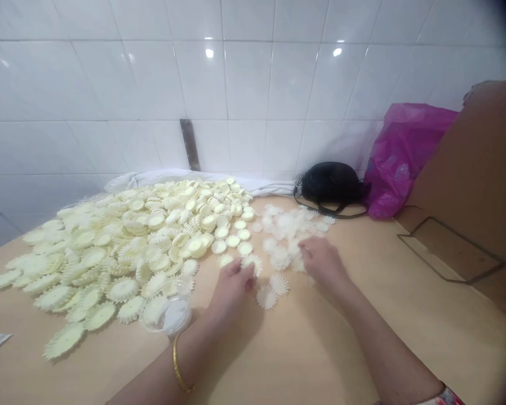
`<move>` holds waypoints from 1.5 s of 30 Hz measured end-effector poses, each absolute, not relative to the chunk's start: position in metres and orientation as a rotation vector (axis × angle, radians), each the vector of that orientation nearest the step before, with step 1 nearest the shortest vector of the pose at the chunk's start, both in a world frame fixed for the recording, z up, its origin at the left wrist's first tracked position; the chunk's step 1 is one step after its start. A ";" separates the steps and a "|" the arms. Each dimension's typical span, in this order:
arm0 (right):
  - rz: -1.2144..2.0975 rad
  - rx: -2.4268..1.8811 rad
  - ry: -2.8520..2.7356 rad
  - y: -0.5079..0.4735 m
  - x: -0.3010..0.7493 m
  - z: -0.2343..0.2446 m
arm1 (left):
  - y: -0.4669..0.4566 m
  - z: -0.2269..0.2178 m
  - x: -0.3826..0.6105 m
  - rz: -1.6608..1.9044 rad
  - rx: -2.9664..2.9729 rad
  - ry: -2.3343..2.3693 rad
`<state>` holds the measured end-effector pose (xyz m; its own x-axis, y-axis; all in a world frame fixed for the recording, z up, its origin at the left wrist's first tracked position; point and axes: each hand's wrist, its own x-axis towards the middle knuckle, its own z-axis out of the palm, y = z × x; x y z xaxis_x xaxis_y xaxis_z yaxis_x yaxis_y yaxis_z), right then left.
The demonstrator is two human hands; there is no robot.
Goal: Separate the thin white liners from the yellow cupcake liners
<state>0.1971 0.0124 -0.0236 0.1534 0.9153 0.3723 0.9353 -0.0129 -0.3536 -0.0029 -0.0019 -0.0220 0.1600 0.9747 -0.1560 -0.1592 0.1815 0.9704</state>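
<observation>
Pinched between the thumb and fingers of my left hand (231,284) is a pale scalloped disc (252,264), held just above the table. My right hand (324,263) is at the right edge of a loose pile of translucent white scalloped discs (293,225), its fingers closed together; whatever they grip is hidden. Two more translucent discs (267,296) lie on the table between my hands. To the left spreads a big heap of pale yellow scalloped cups (152,230), with several small yellow discs (233,241) at its right side.
A clear round tub (166,315) with something white inside stands beside my left forearm. At the back lie a white cloth (261,185), a black bag with a strap (332,183) and a magenta plastic bag (405,157). A cardboard box (468,191) rises on the right.
</observation>
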 end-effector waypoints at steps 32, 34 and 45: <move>1.303 -1.022 -1.387 -0.018 0.126 -0.009 | -0.009 -0.022 0.001 1.037 1.277 0.917; 1.344 -1.003 -1.299 -0.017 0.128 -0.009 | -0.009 -0.023 0.001 1.023 1.304 0.948; 1.591 -0.967 -1.229 -0.018 0.130 -0.019 | -0.009 -0.031 0.004 1.102 1.219 1.016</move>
